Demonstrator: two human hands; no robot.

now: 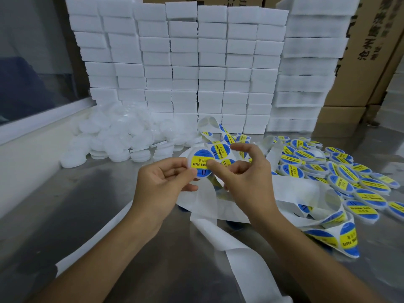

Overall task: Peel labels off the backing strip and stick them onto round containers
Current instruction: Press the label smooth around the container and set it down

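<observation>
The left hand (168, 176) holds a round white container (197, 164) above the bench (91, 215), its fingers and thumb curled round the container's left edge. A blue and yellow label (202, 164) reading "SOLDERING PASTE" lies on the container's top face. The right hand (244, 178) presses its thumb on the right part of that label, while its other fingers are raised and loosely bent, gripping nothing.

Just behind the container, the backing strip (220, 149) rises in a loop with more labels on it, and it partly hides behind the right hand. Bare white lengths of strip (207, 206) trail under both wrists and run toward the near edge of the bench, with a further labelled end (341, 239) lying at the right.

To the right, labelled containers (341, 171) lie in a heap, many overlapping. To the left, a pile of plain white containers (122, 138) rests against the wall ledge (28, 149). Behind both, stacked white foam blocks (185, 62) form a wall, and cardboard cartons (371, 51) stand at the far right.
</observation>
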